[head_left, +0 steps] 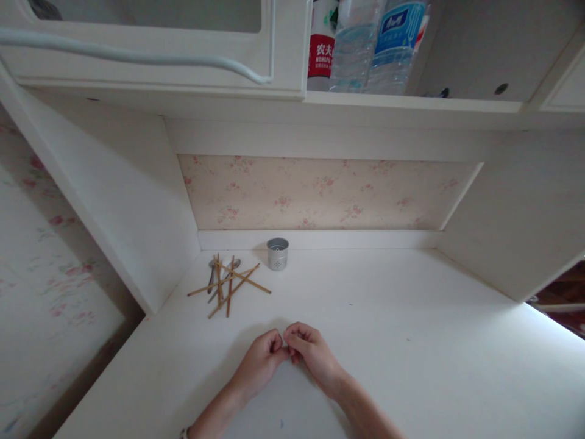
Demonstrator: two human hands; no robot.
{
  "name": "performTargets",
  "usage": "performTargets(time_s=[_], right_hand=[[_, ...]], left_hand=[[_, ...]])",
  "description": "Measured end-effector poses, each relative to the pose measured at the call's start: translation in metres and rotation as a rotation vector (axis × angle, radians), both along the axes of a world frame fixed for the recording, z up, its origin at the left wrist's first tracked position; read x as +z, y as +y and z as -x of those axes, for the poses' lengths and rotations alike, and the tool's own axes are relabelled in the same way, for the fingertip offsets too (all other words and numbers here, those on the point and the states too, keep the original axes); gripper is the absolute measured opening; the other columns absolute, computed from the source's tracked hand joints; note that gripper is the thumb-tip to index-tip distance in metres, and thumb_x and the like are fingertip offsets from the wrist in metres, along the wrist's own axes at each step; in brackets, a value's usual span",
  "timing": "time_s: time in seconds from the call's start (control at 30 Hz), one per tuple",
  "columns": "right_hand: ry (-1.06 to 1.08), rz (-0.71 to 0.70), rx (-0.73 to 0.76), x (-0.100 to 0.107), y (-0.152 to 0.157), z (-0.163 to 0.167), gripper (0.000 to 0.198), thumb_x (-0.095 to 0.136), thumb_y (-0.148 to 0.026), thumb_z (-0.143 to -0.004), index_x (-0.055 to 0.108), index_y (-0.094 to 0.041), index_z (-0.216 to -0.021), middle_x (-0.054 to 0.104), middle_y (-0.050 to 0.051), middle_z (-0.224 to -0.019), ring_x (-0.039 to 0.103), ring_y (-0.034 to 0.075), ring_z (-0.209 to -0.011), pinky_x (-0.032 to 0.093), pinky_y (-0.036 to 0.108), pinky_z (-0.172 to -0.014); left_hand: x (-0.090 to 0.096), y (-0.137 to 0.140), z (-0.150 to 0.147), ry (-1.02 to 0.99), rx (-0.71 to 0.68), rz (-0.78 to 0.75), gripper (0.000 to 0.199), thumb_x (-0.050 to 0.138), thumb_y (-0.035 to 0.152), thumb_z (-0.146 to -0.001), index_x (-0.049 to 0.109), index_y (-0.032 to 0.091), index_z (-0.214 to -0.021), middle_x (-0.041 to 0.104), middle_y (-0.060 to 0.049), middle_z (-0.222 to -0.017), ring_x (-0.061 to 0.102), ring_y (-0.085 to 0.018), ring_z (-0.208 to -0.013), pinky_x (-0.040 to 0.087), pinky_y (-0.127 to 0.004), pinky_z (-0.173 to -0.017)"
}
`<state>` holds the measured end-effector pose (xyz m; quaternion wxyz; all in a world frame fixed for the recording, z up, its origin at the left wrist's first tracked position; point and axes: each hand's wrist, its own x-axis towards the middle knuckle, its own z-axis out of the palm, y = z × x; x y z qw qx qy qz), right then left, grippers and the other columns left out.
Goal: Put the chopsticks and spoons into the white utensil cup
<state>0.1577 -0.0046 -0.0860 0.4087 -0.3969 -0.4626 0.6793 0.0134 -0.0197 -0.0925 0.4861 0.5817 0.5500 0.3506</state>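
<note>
Left hand [261,358] and right hand [317,355] are resting near chopsticks [229,300], fingers [273,337] curling closed around nothing visible; a light touch is probably aiding control.

On the tabletop [411,378] I'm watching remotely, chopsticks [230,291] lie across spoons [211,281], left of the cup [277,257]; bottles [356,52] stand above, in the cupboard [470,55].

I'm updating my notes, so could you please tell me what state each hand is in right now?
Left hand: loosely closed, with no held object visible.
Right hand: curled closed, with no held object visible.
</note>
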Motion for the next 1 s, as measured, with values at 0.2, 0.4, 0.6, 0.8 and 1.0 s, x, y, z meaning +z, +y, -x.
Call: performTargets(time_s=[0.2, 0.4, 0.6, 0.8, 1.0], right_hand=[[0.001, -0.009, 0.004, -0.0007, 0.0000, 0.0002, 0.026, 0.069, -0.041, -0.072, 0.062, -0.016, -0.072, 0.051, -0.004, -0.054, 0.042, 0.008, -0.048, 0.028, 0.024, -0.051], [0.006, -0.014, 0.001, -0.0025, 0.0007, 0.0009, 0.025, 0.070, -0.040, -0.071, 0.062, -0.016, -0.072, 0.051, -0.004, -0.054, 0.042, 0.008, -0.048, 0.028, 0.024, -0.050], [-0.007, -0.004, -0.007, 0.0007, -0.0004, 0.0006, 0.026, 0.070, -0.040, -0.071, 0.062, -0.015, -0.072, 0.051, -0.004, -0.053, 0.042, 0.008, -0.048, 0.029, 0.024, -0.050], [-0.007, -0.008, -0.002, -0.0011, -0.0001, 0.0008, 0.025, 0.070, -0.038, -0.071, 0.062, -0.015, -0.072, 0.051, -0.004, -0.054, 0.043, 0.008, -0.048, 0.029, 0.024, -0.050], [-0.005, -0.016, 0.001, -0.0022, 0.0008, 0.0009, 0.024, 0.068, -0.038, -0.072, 0.062, -0.015, -0.072, 0.052, -0.004, -0.054, 0.042, 0.008, -0.047, 0.028, 0.023, -0.049]], left_hand=[[0.0002, 0.0004, -0.0001, 0.002, -0.001, 0.006, 0.026, 0.056, 0.028, -0.071, 0.033, 0.022, -0.062, 0.032, 0.007, -0.060, 0.032, -0.011, -0.061, 0.025, -0.025, -0.058], [-0.0012, 0.0011, 0.0003, -0.003, -0.001, 0.003, 0.025, 0.056, 0.029, -0.070, 0.033, 0.022, -0.062, 0.032, 0.007, -0.059, 0.032, -0.011, -0.060, 0.025, -0.025, -0.057], [-0.0009, -0.0001, -0.0004, 0.001, -0.003, -0.010, 0.024, 0.055, 0.025, -0.071, 0.033, 0.021, -0.062, 0.032, 0.007, -0.060, 0.033, -0.011, -0.060, 0.025, -0.024, -0.057], [0.0023, -0.0004, 0.0001, 0.025, -0.007, 0.007, 0.024, 0.055, 0.026, -0.072, 0.034, 0.021, -0.063, 0.032, 0.007, -0.059, 0.032, -0.011, -0.060, 0.025, -0.025, -0.058], [-0.0004, 0.0003, 0.0004, 0.005, -0.010, 0.003, 0.024, 0.055, 0.026, -0.072, 0.033, 0.021, -0.063, 0.032, 0.007, -0.060, 0.033, -0.011, -0.061, 0.025, -0.024, -0.057]])
